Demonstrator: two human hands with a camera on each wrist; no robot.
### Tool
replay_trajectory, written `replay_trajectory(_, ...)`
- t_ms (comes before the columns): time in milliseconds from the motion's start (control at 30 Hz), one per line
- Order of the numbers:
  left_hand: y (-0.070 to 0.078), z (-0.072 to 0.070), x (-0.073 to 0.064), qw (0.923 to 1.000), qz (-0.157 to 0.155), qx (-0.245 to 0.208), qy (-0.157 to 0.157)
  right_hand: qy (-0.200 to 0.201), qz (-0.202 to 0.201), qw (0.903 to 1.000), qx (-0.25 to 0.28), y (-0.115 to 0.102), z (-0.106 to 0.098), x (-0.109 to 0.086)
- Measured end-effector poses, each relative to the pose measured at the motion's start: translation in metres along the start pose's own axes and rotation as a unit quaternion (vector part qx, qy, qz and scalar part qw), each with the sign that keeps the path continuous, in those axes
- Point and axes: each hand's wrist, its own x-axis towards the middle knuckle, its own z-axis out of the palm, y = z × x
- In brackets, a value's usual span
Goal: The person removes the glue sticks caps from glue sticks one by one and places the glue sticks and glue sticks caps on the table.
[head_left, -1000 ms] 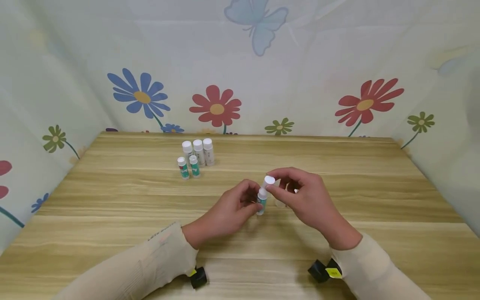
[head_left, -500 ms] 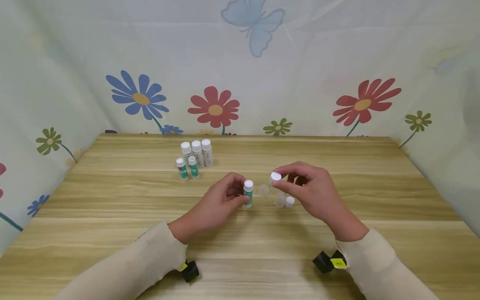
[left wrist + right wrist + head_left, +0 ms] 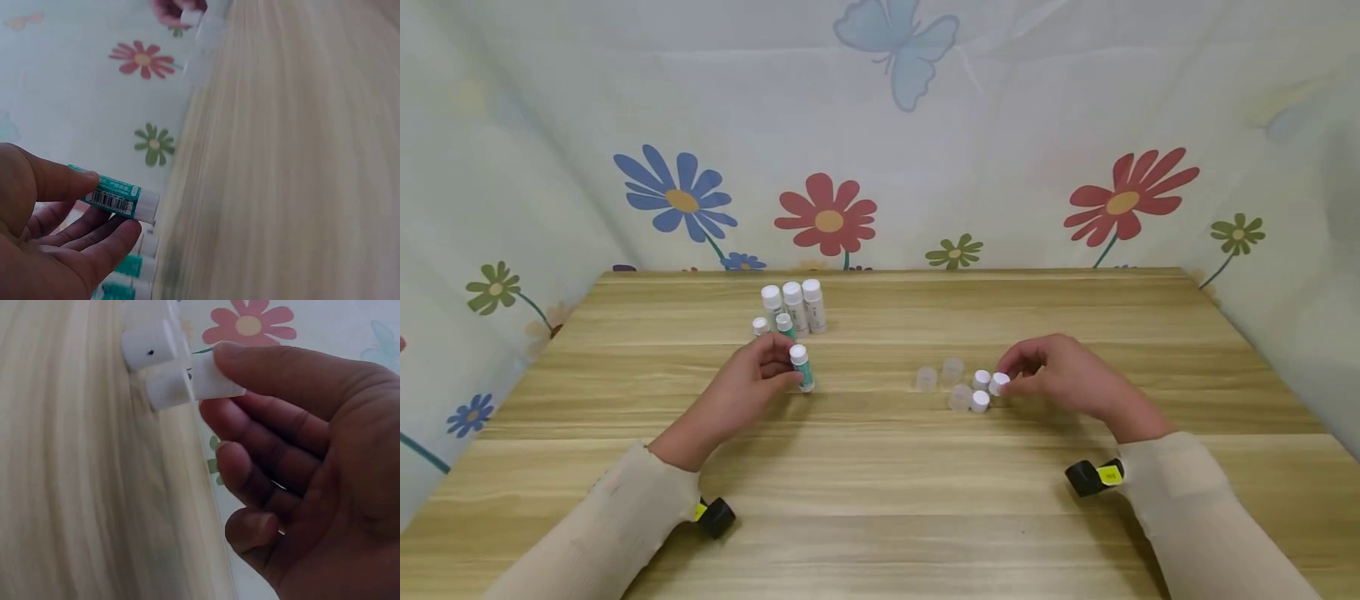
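My left hand point(image 3: 737, 396) pinches a small upright glue stick point(image 3: 801, 372) with a green label and a white top. The left wrist view shows a barcode on this stick point(image 3: 111, 195), held between thumb and fingers. Right of centre, my right hand point(image 3: 1063, 377) has thumb and fingertips on a white cap point(image 3: 999, 384), at table level among the other caps. Two more white caps point(image 3: 981, 402) stand beside it. In the right wrist view, the pinched cap point(image 3: 211, 380) is under the thumb tip. Several translucent cups point(image 3: 927, 380) stand just left of the white caps.
Behind the left hand stand two small green-labelled glue sticks point(image 3: 786, 325), partly hidden by it. Several taller white sticks point(image 3: 814, 308) are lined up behind those. A flowered curtain point(image 3: 1015, 125) hangs behind the wooden table point(image 3: 880, 500).
The hands have moved apart. The left hand has carried the glue stick left to the standing sticks; the right hand has taken the white cap off over it, right and down beside the others.
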Motion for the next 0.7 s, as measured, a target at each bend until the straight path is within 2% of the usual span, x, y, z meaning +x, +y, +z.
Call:
replay_trajectory(233, -0.011, -0.014, 0.001, 0.9991, -0.02, 0.03, 0.02, -0.033, -0.013, 0.9993, -0.01, 0.009, 0.005, 0.004)
replay_trajectory(433, -0.014, -0.018, 0.003, 0.9989, -0.026, 0.033, 0.023, -0.041, -0.011, 0.9989, -0.018, 0.01, 0.009, 0.007)
replay_trajectory(567, -0.012, -0.017, 0.003, 0.999, -0.017, 0.034, 0.023, -0.05, -0.008, 0.9986, -0.017, 0.01, 0.009, 0.005)
replay_trajectory(633, -0.008, -0.018, 0.0, 0.998, -0.016, 0.053, 0.03, -0.045, -0.01, 0.9986, -0.027, 0.009, 0.006, 0.003)
replay_trajectory(700, -0.001, -0.024, -0.006, 0.9943, -0.01, 0.092, 0.053, -0.01, -0.012, 0.9988, -0.047, 0.007, 0.0, -0.002)
